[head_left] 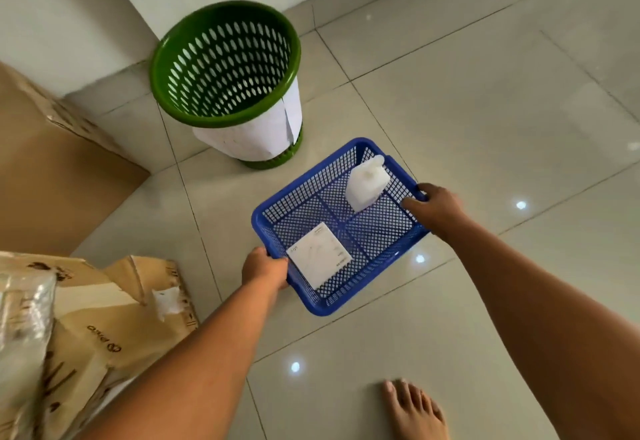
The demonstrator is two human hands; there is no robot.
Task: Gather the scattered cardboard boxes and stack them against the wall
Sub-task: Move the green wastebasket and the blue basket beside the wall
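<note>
The left hand [265, 266] grips the near-left rim of a blue mesh tray [377, 259], fingers curled over the edge; the right hand [434, 209] grips the far-right rim the same way, so the tray hangs level between the two hands, seemingly just above the tiled floor [485, 93]; inside it lie a flat white card box [318, 256] at the near-left corner and a white crumpled packet [367, 181] leaning at the far corner; both look light and free to slide if the tray tips. Beyond the tray stands a green perforated bin [225, 59], wrapped in white paper round its lower half; nothing shows inside it. The cardboard boxes [114, 322] lie at the left, flattened and torn, with a silvery plastic wrap [24, 329] over one and a larger brown sheet [52, 169] near the wall; they look light but floppy, best taken by two opposite edges or a folded seam so they do not sag or tear further.
</note>
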